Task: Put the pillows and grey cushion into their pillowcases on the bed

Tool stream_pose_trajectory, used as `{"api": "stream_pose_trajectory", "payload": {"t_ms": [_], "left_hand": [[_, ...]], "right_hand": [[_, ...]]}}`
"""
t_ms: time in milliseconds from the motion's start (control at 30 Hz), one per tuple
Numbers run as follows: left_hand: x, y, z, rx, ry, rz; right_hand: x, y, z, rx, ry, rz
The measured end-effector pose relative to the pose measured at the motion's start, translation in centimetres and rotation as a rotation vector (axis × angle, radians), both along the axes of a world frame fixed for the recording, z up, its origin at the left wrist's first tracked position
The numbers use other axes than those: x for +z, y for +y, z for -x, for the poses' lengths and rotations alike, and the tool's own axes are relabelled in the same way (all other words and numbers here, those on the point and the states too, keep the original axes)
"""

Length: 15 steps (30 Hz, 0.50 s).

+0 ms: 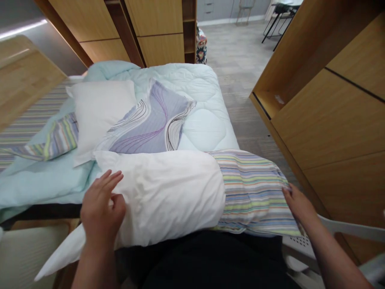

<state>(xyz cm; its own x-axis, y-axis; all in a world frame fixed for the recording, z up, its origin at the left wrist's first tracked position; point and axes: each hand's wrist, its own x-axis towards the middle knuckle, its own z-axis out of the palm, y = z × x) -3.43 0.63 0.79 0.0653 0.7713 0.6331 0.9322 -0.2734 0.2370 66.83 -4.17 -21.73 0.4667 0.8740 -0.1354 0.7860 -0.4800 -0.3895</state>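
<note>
A white pillow (171,192) lies across the near edge of the bed, in front of my body. Its right end is inside a striped pillowcase (252,188) in green, purple and orange. My right hand (297,200) pinches the pillowcase at its far right edge. Over the pillow's left end is my left hand (104,200), fingers stretched and thumb apart, gripping nothing; whether it touches the fabric I cannot tell. Just beyond lie a purple pillowcase (153,116) with wavy lines and another white pillow (102,116).
A pale blue quilt (206,124) covers the bed, with a striped cloth (61,138) at its left. Wooden cabinets (159,24) stand behind, and a wooden unit (339,124) borders the right. White chairs (297,245) are close by my right arm; a wooden board (24,76) is at the left.
</note>
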Motion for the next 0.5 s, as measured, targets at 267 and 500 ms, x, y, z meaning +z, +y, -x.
{"api": "stream_pose_trajectory", "payload": {"t_ms": [267,500], "left_hand": [[-2.6,3.6,-9.8,-0.284,0.1,0.488],[-10.7,5.3,-13.4,-0.238,0.241,0.79]], "right_hand": [[4.6,8.8,7.6,0.392,-0.135,-0.2],[3.7,11.1,16.9,0.737,-0.273,0.09]]}}
